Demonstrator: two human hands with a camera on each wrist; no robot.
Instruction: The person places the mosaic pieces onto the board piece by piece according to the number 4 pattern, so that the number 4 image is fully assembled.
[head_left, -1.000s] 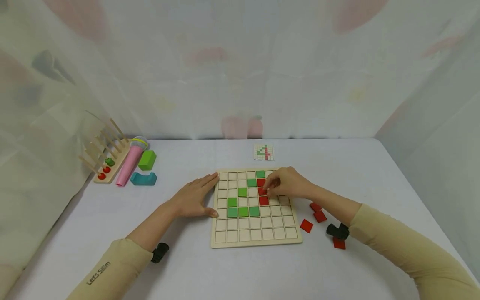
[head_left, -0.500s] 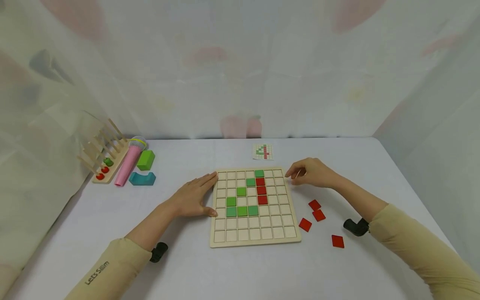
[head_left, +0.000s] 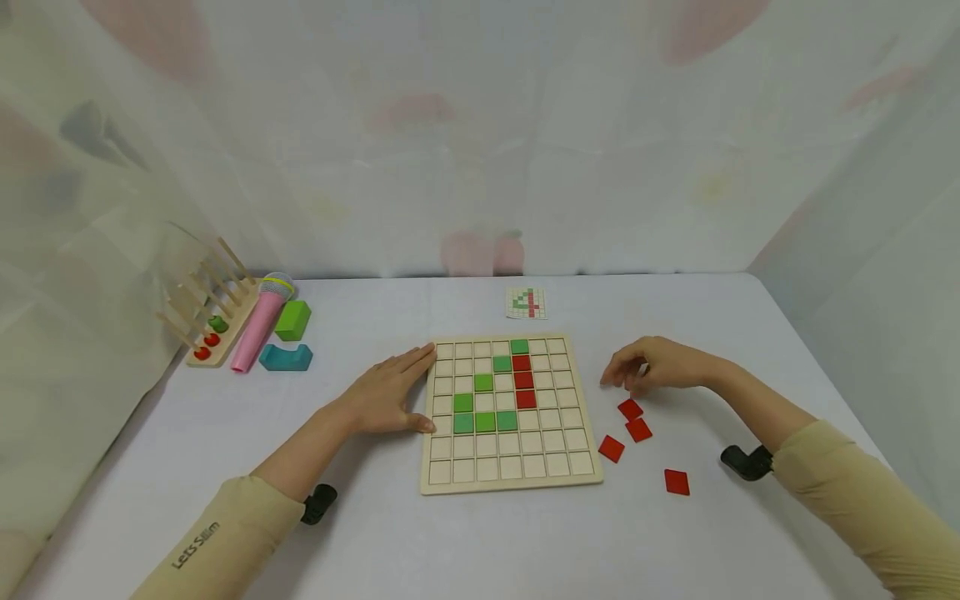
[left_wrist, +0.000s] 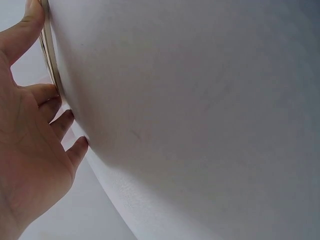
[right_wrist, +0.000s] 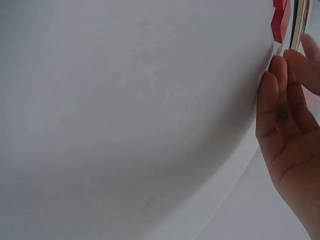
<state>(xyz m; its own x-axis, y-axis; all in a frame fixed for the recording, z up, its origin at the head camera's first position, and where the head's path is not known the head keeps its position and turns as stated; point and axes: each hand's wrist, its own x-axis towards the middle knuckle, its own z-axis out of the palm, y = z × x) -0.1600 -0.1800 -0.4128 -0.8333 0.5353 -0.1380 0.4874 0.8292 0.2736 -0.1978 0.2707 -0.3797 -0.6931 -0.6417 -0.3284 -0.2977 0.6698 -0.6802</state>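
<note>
A wooden grid board [head_left: 512,483] lies mid-table. Green tiles [head_left: 485,422] form a diagonal and a short row on it, and three red tiles [head_left: 522,381] stand in one column. My left hand [head_left: 382,396] rests at the board's left edge, fingers straight and thumb spread; the left wrist view shows its fingertips along that edge. Right of the board, my right hand [head_left: 660,364] hovers low with loosely bent fingers and nothing held. Just below its fingertips lies a loose red tile [head_left: 630,409], with another red tile [head_left: 639,430] beside it.
Two more loose tiles lie nearer the front, one a red square [head_left: 677,482]. A small pattern card [head_left: 527,303] sits behind the board. At the left are a peg rack [head_left: 225,333], a pink toy microphone [head_left: 258,329], a green block [head_left: 293,320] and a teal block [head_left: 286,358].
My right hand has left the red tile in the board's column, moved off to the right, then come down beside the loose red tiles. My left hand has stayed at the board's edge.
</note>
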